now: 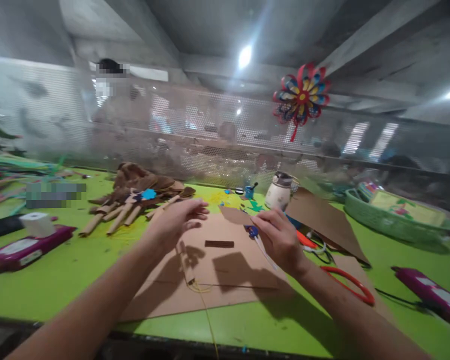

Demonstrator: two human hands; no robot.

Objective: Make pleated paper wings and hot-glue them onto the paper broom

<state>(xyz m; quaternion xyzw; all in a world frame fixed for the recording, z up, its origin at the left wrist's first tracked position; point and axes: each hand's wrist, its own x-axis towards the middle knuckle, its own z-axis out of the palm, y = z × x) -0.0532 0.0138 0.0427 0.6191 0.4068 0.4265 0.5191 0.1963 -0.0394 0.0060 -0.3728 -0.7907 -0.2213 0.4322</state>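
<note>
My right hand [279, 237] pinches a thin brown piece of paper [234, 215] by its right end, above the cardboard sheet [243, 280]. My left hand [178, 222] hovers over the sheet's left side, fingers loosely apart with nothing in them. Between and below the hands, a dark brown strip [219, 244] lies flat on the cardboard. A tan paper tube [186, 267] rests nearer to me, with yellow string [206, 310] trailing from its end over the table edge. Close to my right fingers is a small blue object [252, 231] with a white stem.
Brown paper pieces with rolled stems [135, 200] are heaped at the left. Purple-and-white devices [30, 247] lie on both sides. A cream bottle [278, 191], red-handled tool [350, 285] and green basket [390, 217] stand or lie at the right. A mesh partition [210, 130] closes the back.
</note>
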